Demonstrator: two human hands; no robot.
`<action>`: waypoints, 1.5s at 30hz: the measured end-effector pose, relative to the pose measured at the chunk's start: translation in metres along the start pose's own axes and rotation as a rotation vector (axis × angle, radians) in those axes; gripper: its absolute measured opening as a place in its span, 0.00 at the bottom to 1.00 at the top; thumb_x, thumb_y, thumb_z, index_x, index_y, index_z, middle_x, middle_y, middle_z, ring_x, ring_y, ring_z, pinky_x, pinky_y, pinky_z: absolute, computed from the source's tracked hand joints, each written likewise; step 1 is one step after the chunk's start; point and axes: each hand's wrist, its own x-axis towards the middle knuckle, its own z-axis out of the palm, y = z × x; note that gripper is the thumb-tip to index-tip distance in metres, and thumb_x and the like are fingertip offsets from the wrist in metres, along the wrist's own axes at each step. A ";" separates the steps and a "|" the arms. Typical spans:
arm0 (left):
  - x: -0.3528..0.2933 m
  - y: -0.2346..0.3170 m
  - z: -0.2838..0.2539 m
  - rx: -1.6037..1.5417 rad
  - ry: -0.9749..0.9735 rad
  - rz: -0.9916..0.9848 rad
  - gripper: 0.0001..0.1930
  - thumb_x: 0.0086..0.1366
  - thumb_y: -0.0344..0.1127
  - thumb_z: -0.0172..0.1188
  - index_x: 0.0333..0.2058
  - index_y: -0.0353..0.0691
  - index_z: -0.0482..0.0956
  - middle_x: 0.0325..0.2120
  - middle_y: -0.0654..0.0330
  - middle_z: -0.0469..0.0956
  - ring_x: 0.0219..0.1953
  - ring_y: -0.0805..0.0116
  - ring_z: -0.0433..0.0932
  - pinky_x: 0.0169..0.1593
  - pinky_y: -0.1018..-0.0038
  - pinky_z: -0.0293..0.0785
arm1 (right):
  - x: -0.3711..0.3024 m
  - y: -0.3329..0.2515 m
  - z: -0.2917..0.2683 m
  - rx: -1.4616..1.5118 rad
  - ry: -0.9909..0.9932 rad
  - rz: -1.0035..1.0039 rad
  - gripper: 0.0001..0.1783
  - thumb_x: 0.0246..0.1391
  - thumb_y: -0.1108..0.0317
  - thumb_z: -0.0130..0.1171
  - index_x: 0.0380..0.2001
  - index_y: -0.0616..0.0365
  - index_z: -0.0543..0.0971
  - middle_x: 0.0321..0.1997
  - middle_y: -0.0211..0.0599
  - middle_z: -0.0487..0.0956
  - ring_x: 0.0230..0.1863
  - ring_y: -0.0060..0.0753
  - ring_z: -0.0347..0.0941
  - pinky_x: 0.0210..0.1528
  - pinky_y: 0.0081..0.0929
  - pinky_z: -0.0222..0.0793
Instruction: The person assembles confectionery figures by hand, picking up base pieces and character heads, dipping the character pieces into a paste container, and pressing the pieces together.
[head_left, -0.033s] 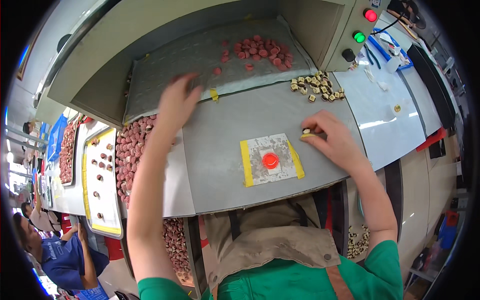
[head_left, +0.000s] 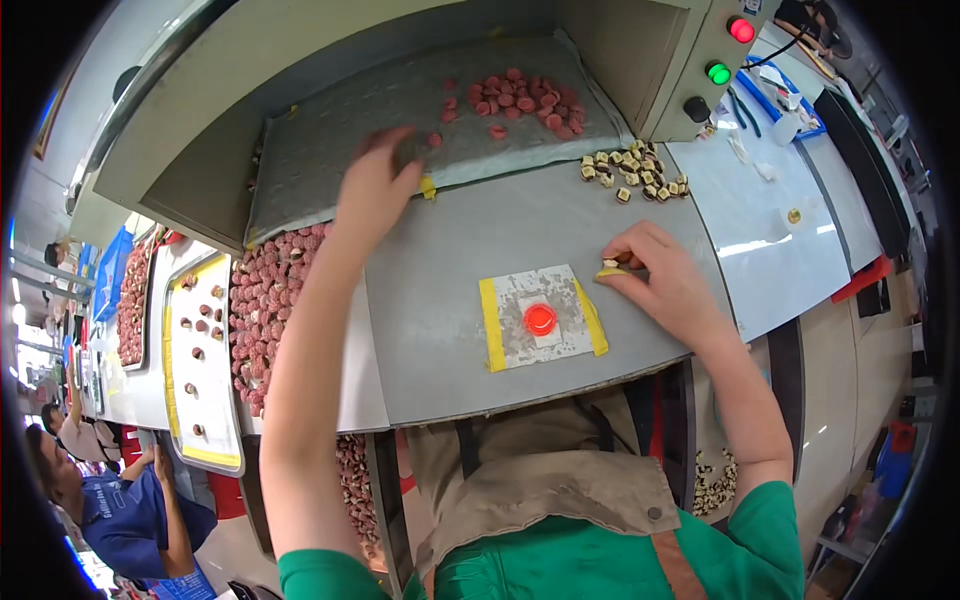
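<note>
The left hand (head_left: 374, 190) has just shifted rightward over the grey cloth liner (head_left: 320, 150) – it is now close beside a stray pink disc (head_left: 434, 139), short of the main heap of pink discs (head_left: 525, 98). Its thumb and forefinger stand apart, slightly blurred, with nothing visible between them. The right hand (head_left: 672, 285) has barely moved, its finger and thumb pinching a small pale piece (head_left: 611, 264) above the tabletop (head_left: 440, 250); a yellow edge shows there, too small to tell what it belongs to. So the reach seems to be the left hand's, while the right simply keeps its hold.

The liner looks soft and wrinkled, its edge caught by yellow tape (head_left: 428, 187); the tabletop is smooth, matte grey. On it lies a white, grey-speckled square pad (head_left: 560, 345) with yellow strips down two sides, and at its middle a round, bright red spot (head_left: 540, 320). Past the right hand sit blocky cream-and-dark pieces (head_left: 631, 172) – the pink discs are rounder and duller, some thin-edged.
</note>
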 end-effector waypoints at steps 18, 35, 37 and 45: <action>-0.142 0.103 -0.001 -1.762 -0.301 -0.690 0.18 0.68 0.33 0.51 0.54 0.33 0.66 0.42 0.62 0.74 0.44 0.75 0.75 0.47 0.80 0.73 | -0.007 0.012 -0.002 -0.252 -0.079 -0.271 0.12 0.52 0.74 0.57 0.41 0.56 0.75 0.37 0.37 0.74 0.38 0.41 0.71 0.40 0.30 0.69; -0.179 0.102 0.007 -1.927 -0.085 -0.644 0.18 0.68 0.32 0.50 0.55 0.36 0.66 0.43 0.62 0.75 0.42 0.76 0.75 0.47 0.79 0.72 | -0.006 -0.057 0.054 -0.233 -0.143 -0.390 0.11 0.46 0.75 0.60 0.37 0.59 0.76 0.34 0.38 0.73 0.36 0.41 0.71 0.38 0.32 0.69; -0.180 0.103 0.007 -1.916 -0.075 -0.651 0.18 0.68 0.31 0.50 0.55 0.36 0.66 0.43 0.63 0.75 0.43 0.76 0.74 0.48 0.79 0.71 | -0.009 -0.060 0.055 -0.237 -0.154 -0.331 0.13 0.44 0.75 0.61 0.36 0.58 0.76 0.33 0.38 0.73 0.35 0.42 0.70 0.37 0.33 0.68; -0.183 0.105 0.007 -1.873 -0.043 -0.617 0.17 0.68 0.33 0.52 0.54 0.37 0.68 0.43 0.65 0.74 0.43 0.78 0.73 0.48 0.80 0.69 | -0.009 -0.062 0.064 -0.187 -0.127 -0.340 0.11 0.45 0.76 0.61 0.35 0.59 0.77 0.32 0.37 0.74 0.35 0.42 0.70 0.37 0.34 0.68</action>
